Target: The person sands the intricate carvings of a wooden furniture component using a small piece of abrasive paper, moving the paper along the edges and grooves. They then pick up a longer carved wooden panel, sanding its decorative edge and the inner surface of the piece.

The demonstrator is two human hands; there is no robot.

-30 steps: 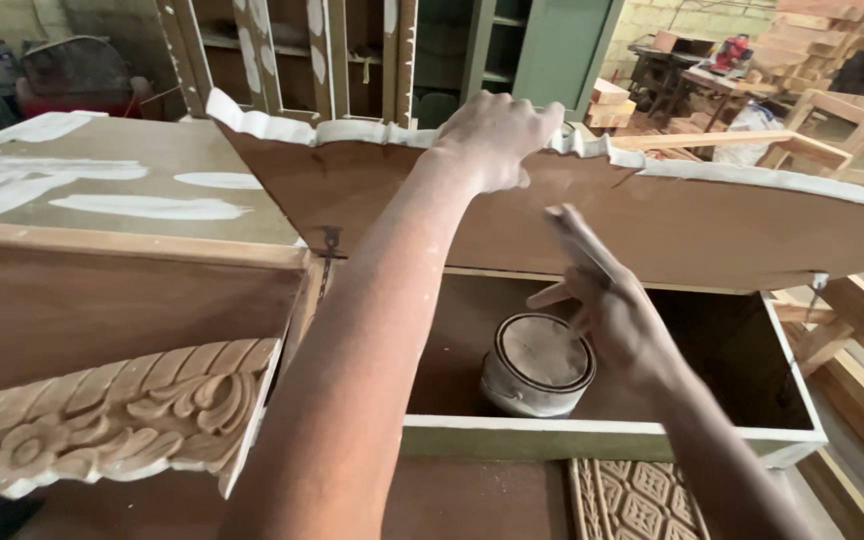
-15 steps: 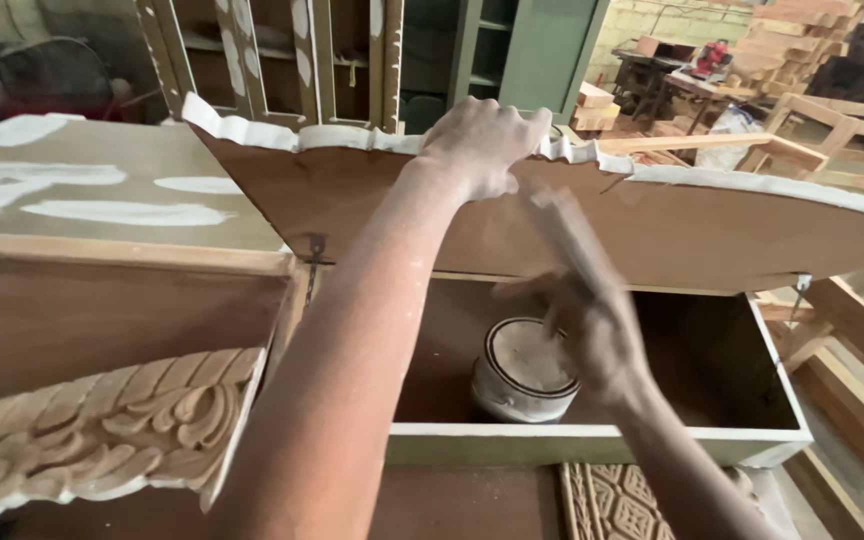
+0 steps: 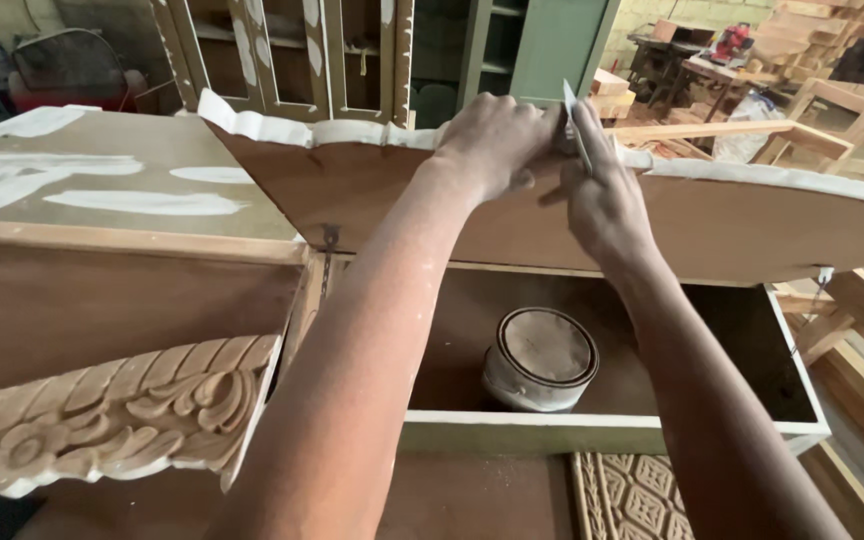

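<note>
Pale metal shows as a thin putty knife blade [image 3: 574,125], pinched between the fingers [image 3: 592,150] of the right hand [image 3: 607,195]. The blade's long axis is set nearly upright, tilted slightly to the left, with the tip pointing up and away from the wearer; its lower part is hidden in the grip. The blade is placed at the top edge of the raised wooden lid [image 3: 752,225], just beside the left hand [image 3: 492,140].

The left hand's fingers are curled over that same top edge and clenched on it, so the lid is gripped from above. The two hands are seen touching or nearly touching; which cannot be told.

The lid is held up on its long side, its long axis running left to right across the view, brown inner face toward the wearer. A strip of white filler [image 3: 282,128] is seen along its upper edge.

Below the hands, an open chest [image 3: 612,432] with a pale green front rim is seen; a round tin [image 3: 540,358] is lying tilted on its floor, well apart from both hands. At the lower left a carved wooden moulding [image 3: 102,410] is mounted under a flat panel [image 3: 122,190] streaked with white filler.
</note>
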